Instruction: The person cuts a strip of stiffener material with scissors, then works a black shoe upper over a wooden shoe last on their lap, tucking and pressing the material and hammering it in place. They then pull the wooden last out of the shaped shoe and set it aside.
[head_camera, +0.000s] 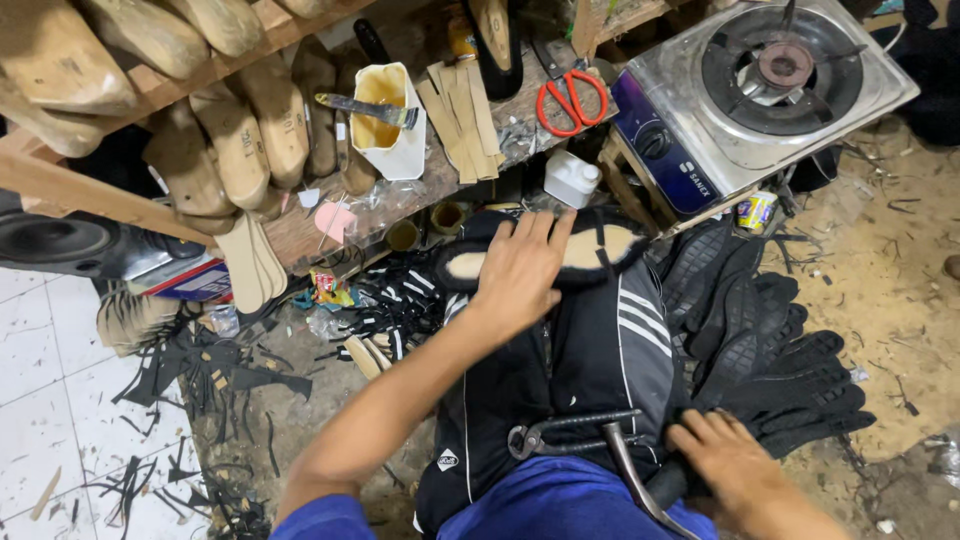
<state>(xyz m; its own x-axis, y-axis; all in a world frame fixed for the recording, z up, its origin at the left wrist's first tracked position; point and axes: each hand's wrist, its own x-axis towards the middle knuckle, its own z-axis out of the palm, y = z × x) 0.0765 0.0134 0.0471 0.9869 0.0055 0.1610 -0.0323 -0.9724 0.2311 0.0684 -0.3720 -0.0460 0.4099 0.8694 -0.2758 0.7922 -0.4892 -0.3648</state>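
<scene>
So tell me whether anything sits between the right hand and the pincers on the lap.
Only the hammer: the right hand grips its black handle, and its metal head lies between that hand and the pincers. Nothing else intervenes.

One head-worn camera looks steeply down from close above the lap, facing forward past the left hand (520, 270) toward the bench (420, 185) beyond it; the right hand (730, 460) sits nearest the lens.
</scene>
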